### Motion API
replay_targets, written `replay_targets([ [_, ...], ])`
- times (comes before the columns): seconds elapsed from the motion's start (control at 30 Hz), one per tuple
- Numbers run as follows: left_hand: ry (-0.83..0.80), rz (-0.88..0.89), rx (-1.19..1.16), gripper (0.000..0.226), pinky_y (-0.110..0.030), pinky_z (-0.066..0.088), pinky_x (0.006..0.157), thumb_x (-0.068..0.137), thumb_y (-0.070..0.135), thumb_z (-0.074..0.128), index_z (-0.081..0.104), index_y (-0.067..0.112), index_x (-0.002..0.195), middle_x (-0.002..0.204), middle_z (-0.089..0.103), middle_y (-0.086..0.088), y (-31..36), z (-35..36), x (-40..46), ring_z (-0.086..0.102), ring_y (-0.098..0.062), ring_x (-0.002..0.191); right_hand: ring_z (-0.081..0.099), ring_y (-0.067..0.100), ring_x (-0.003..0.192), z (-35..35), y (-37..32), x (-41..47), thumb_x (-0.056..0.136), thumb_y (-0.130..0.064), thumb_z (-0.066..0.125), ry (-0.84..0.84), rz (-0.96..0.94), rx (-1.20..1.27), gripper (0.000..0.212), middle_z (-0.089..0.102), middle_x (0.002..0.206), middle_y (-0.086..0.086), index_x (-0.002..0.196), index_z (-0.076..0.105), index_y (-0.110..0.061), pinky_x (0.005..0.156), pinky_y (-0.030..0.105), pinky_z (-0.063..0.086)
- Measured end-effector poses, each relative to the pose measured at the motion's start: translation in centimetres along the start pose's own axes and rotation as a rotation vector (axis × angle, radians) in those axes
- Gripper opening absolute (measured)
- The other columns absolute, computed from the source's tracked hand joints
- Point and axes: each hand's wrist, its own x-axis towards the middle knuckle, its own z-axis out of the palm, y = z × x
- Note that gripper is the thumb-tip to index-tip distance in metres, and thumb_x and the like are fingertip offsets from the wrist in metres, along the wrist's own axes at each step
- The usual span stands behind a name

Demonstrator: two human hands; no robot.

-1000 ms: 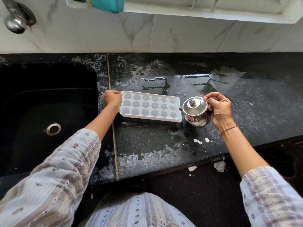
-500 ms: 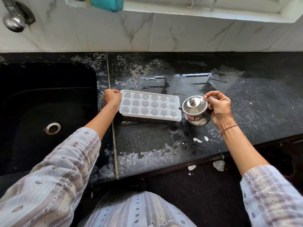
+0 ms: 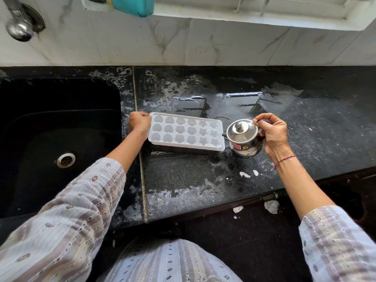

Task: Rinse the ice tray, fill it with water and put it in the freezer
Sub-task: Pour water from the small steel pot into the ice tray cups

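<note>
A white ice tray [image 3: 186, 131] with heart, flower and star shaped cells lies on the wet black counter [image 3: 203, 180], just right of the sink. My left hand [image 3: 138, 123] grips the tray's left end. A small lidded steel pot [image 3: 243, 137] with a spout stands at the tray's right end, spout over the star cells. My right hand [image 3: 272, 133] holds the pot by its handle on the right side.
A black sink [image 3: 50, 139] with a steel drain [image 3: 65, 159] lies at the left, and a tap [image 3: 19, 27] juts from the marble wall above it. Water pools on the counter behind the tray. A teal object [image 3: 132, 5] sits on the window ledge.
Both hands keep their holds on the tray and the pot. Nothing has visibly moved apart from a slight shift of the view.
</note>
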Motion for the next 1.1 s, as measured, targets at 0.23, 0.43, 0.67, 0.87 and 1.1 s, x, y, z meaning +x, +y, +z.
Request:
replay_targets([
  [0.23,0.003,0.0,0.008,0.015,-0.036,0.053,0.093,0.086,0.012,0.061,0.074,0.014,0.094,0.113,0.069,-0.009,0.0,-0.1,-0.1,0.063,-0.029,0.106,0.039,0.0,0.037,-0.4,0.2,0.2,0.079,0.015,0.055,0.001,0.04,0.076,0.045,0.064,0.052,-0.009,0.052,0.067,-0.019,0.038,0.011,0.03],
  [0.43,-0.002,0.009,0.008,0.016,-0.034,0.051,0.093,0.087,0.013,0.06,0.074,0.013,0.094,0.114,0.068,-0.009,0.0,0.0,-0.2,0.061,-0.029,0.108,0.04,0.0,0.037,0.0,0.1,0.2,0.079,0.013,0.055,0.026,0.06,0.093,0.041,0.062,0.051,-0.009,0.055,0.064,-0.018,0.037,0.012,0.029],
  [0.67,0.003,0.015,0.01,0.015,-0.033,0.05,0.093,0.088,0.013,0.06,0.074,0.012,0.094,0.115,0.068,-0.009,0.0,0.0,-0.3,0.06,-0.028,0.109,0.043,0.0,0.039,1.4,-0.3,0.0,0.079,0.013,0.056,-0.006,0.041,0.091,0.041,0.063,0.052,-0.009,0.055,0.063,-0.018,0.038,0.012,0.031],
  [0.87,0.007,0.01,0.016,0.016,-0.031,0.049,0.089,0.088,0.013,0.058,0.074,0.013,0.093,0.115,0.067,-0.009,0.0,0.0,-0.5,0.061,-0.029,0.107,0.045,-0.001,0.039,2.5,-0.6,-0.3,0.08,0.014,0.056,-0.023,0.032,0.062,0.033,0.062,0.05,-0.01,0.063,0.06,-0.014,0.038,0.011,0.032],
  [1.1,0.003,0.008,0.006,0.015,-0.033,0.05,0.093,0.086,0.013,0.06,0.074,0.014,0.091,0.113,0.069,-0.008,0.0,-0.1,-0.3,0.061,-0.028,0.108,0.051,-0.001,0.044,3.1,-0.7,-0.4,0.079,0.015,0.053,-0.039,0.029,0.01,0.029,0.065,0.054,-0.008,0.067,0.059,-0.011,0.044,0.01,0.038],
])
